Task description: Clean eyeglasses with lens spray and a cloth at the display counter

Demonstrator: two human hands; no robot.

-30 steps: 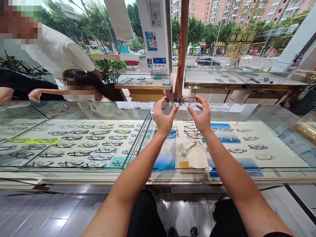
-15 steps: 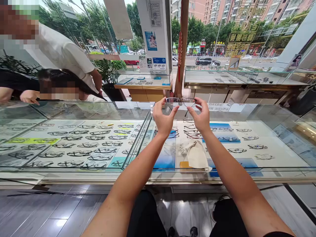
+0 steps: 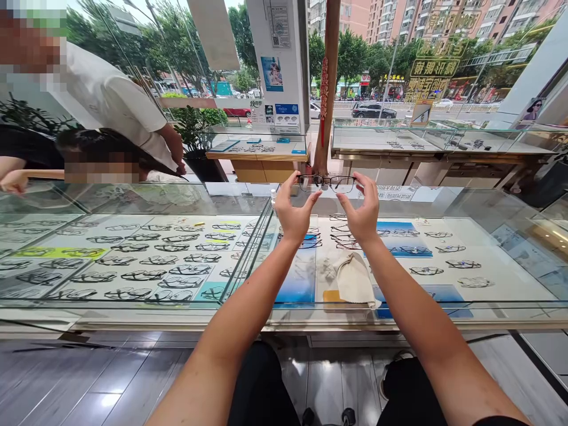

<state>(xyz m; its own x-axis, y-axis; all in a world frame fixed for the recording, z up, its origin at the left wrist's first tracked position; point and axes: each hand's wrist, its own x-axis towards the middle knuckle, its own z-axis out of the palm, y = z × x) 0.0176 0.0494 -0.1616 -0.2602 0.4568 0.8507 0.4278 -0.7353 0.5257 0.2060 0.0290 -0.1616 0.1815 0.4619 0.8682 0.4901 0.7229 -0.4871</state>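
A pair of glasses (image 3: 327, 183) with dark, thin frames is held up above the far part of the glass display counter, its lenses facing along my line of sight. My left hand (image 3: 293, 210) pinches the left side of the frame between thumb and fingers. On the opposite side, my right hand (image 3: 362, 208) grips the right side in the same way. Both arms are stretched forward over the counter. Below my hands a cream cloth pouch (image 3: 355, 279) lies on the glass, beside a grey crumpled cloth-like item (image 3: 326, 269) that I cannot make out clearly.
The glass counter (image 3: 510, 290) holds rows of spectacles (image 3: 142, 275) under its top. Two people lean over its left end; one wears a white shirt (image 3: 110, 89). A wooden post (image 3: 329, 89) stands beyond my hands, with more display cases (image 3: 386, 139) along the window.
The glasses have tilted a little so the frame shows more squarely, and my right hand has shifted slightly right. A co-worker's hand at the far left has moved left.
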